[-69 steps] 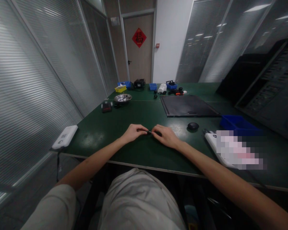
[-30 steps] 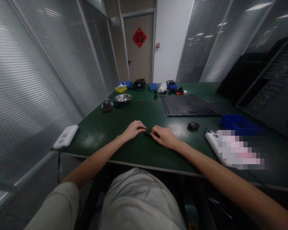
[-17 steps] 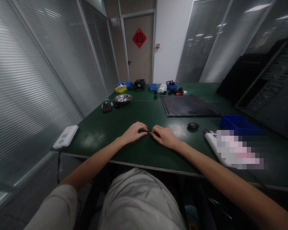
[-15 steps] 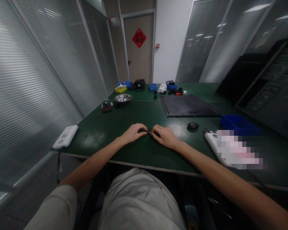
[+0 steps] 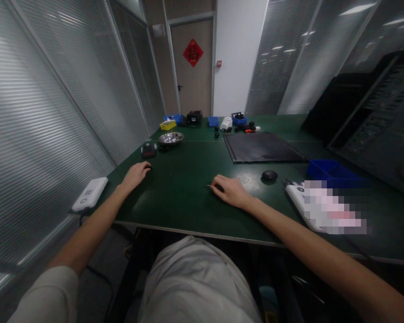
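Observation:
Over the left part of the green table [image 5: 175,197], my left hand [image 5: 135,176] is closed, thumb and fingers pinched on a small black object [image 5: 149,168] that is mostly hidden. Near it, farther back, lie a dark box-like item [image 5: 149,151] and a shiny metal bowl [image 5: 171,138] with small pieces in it. My right hand [image 5: 229,190] rests at the middle of the table, fingers curled together. From its fingertips a thin, light, silvery piece [image 5: 208,185] sticks out to the left; the part inside the grip is hidden.
A black mouse-shaped object [image 5: 270,175] and a large dark flat panel [image 5: 264,147] lie right of centre. Farther right are a white device [image 5: 301,204], a blue tray [image 5: 333,174] and a big black case [image 5: 377,116]. A white box [image 5: 90,194] sits at the left edge.
My left hand has moved away from my right hand, leftward and slightly back, with the small black object. My right hand stays in place with the thin silvery piece.

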A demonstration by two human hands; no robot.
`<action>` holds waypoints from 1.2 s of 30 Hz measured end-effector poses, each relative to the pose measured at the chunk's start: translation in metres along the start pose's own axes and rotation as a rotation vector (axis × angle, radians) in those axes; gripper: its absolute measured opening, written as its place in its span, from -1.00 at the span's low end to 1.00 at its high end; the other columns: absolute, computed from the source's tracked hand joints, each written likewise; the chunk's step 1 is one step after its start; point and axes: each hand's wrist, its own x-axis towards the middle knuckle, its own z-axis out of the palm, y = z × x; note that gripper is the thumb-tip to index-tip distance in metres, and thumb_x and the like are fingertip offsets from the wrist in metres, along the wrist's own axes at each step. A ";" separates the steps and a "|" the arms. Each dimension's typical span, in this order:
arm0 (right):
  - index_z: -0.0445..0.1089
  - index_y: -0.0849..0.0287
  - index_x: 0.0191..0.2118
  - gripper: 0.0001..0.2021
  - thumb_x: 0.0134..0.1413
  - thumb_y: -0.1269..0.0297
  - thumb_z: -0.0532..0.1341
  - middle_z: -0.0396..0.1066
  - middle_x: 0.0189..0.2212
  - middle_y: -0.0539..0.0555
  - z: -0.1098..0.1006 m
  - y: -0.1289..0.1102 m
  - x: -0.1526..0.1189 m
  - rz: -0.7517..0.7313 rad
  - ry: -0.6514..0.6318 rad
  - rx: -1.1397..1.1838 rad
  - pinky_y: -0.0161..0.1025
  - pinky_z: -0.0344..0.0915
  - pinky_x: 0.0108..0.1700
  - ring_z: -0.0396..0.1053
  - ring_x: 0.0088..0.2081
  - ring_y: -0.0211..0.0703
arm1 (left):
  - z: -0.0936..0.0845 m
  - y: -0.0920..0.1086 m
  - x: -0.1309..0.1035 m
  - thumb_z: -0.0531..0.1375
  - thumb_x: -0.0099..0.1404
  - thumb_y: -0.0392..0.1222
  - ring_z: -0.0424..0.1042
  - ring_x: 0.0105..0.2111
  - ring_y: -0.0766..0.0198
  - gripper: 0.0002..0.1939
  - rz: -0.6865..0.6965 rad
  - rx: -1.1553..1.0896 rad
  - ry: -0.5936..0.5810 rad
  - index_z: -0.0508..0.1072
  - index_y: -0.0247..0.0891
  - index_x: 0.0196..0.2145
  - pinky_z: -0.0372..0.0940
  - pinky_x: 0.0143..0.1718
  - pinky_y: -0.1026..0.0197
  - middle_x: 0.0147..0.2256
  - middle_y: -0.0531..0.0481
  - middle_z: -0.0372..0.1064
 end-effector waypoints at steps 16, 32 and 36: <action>0.35 0.08 -0.14 -0.86 0.41 0.18 0.11 0.43 -0.20 0.04 0.001 -0.001 0.001 0.007 -0.007 0.020 -0.28 0.08 -0.33 0.38 -0.31 -0.19 | -0.009 -0.075 -0.017 0.05 0.40 -0.20 0.43 0.07 -0.02 -0.58 -0.367 0.078 0.213 0.50 -0.35 0.11 0.24 0.18 0.02 0.06 -0.21 0.49; 0.35 0.09 -0.15 -0.86 0.41 0.17 0.12 0.42 -0.21 0.03 0.002 0.000 0.001 0.005 -0.017 0.022 -0.29 0.09 -0.32 0.37 -0.30 -0.20 | -0.018 -0.051 -0.027 0.05 0.42 -0.26 0.35 -0.08 0.12 -0.64 -0.315 0.270 0.147 0.54 -0.41 0.02 0.22 0.07 0.13 -0.07 -0.17 0.44; 0.35 0.09 -0.14 -0.85 0.41 0.17 0.12 0.43 -0.20 0.04 0.001 0.000 0.001 0.004 -0.019 0.024 -0.28 0.09 -0.32 0.37 -0.30 -0.20 | -0.017 -0.048 -0.027 0.05 0.41 -0.24 0.37 -0.09 0.05 -0.66 -0.338 0.286 0.163 0.54 -0.44 -0.03 0.24 0.04 0.06 -0.10 -0.23 0.44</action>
